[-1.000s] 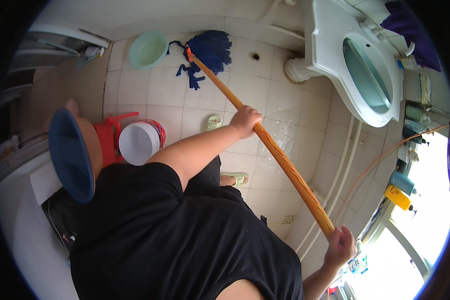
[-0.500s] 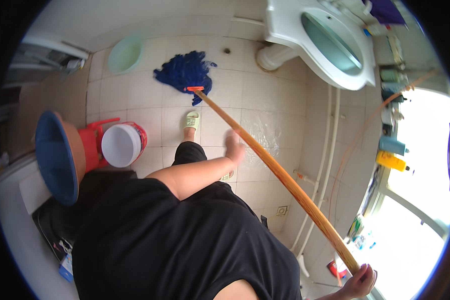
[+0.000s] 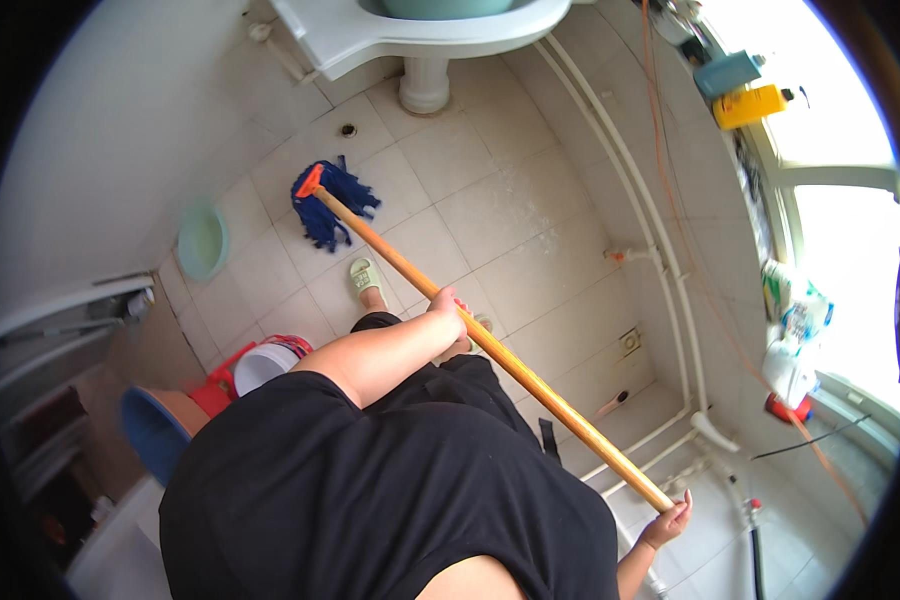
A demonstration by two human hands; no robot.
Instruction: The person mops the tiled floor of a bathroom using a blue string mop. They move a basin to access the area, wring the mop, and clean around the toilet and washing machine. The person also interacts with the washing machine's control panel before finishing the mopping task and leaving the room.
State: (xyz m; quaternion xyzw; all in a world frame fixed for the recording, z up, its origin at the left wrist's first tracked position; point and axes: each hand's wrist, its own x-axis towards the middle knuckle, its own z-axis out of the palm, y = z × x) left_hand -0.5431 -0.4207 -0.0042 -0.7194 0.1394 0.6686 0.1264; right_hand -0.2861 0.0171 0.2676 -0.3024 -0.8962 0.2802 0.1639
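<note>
A mop with a long wooden handle (image 3: 545, 395) runs slantwise across my front. Its dark blue strands (image 3: 345, 190) lie on the tiles at the far left, joined to the handle by an orange clamp (image 3: 311, 181). Midway along, my left hand (image 3: 448, 306) is closed round the handle. My right hand (image 3: 668, 522) holds the handle's upper end at lower right, some fingers hidden behind it. Beyond my left hand, my foot in a pale green slipper (image 3: 364, 277) stands on the floor.
A pale green basin (image 3: 204, 242) sits by the left wall. A white bucket (image 3: 263, 366) and blue-lined tub (image 3: 154, 440) stand at my left. The sink pedestal (image 3: 425, 86) and a floor drain (image 3: 348, 130) are ahead. White pipes (image 3: 625, 150) follow the right wall below bottles.
The view has turned right. The mop strands have shifted and the orange clamp now lies at their left side. My left hand, blurred and beside the handle earlier, is now closed round it.
</note>
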